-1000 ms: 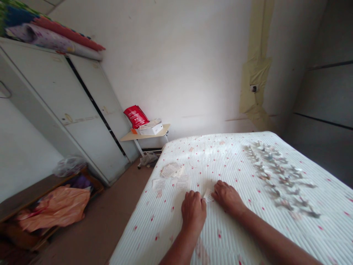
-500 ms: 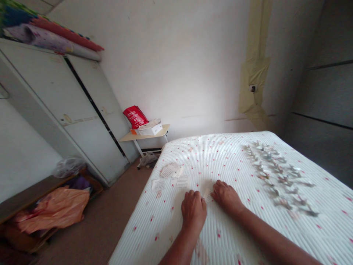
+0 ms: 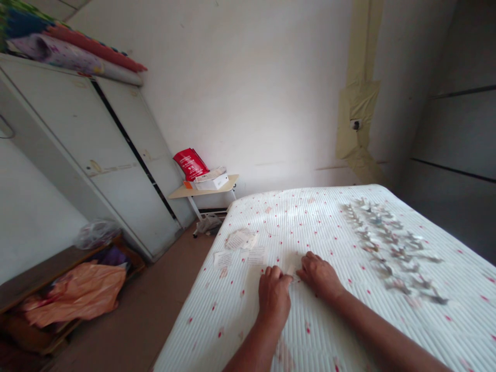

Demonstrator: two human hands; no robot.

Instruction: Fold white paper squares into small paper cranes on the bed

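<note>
Both hands rest low over the bed's patterned cover. My left hand [image 3: 274,293] has its fingers curled, with the thumb at the near edge of a small printed paper piece [image 3: 293,263]. On the other side of that paper, my right hand [image 3: 318,274] has curled fingertips pressed on its right part. Left of them lie two flat printed squares, one [image 3: 257,256] near the left hand and one [image 3: 222,259] farther left. Behind these is a loose pile of printed pieces [image 3: 241,239]. Several small folded paper shapes [image 3: 391,248] stand in rows at the right.
The bed [image 3: 329,206] fills the front. Beyond its far left corner, a small table [image 3: 180,192] bears a red bag [image 3: 190,164] and a white box [image 3: 213,182]. A cabinet [image 3: 127,191] stands left, near a low wooden shelf [image 3: 42,261] with an orange bag [image 3: 79,292].
My left hand has shifted slightly right, its thumb now stretched further toward the paper. My right hand has moved a little to the right, and the paper between them shows more.
</note>
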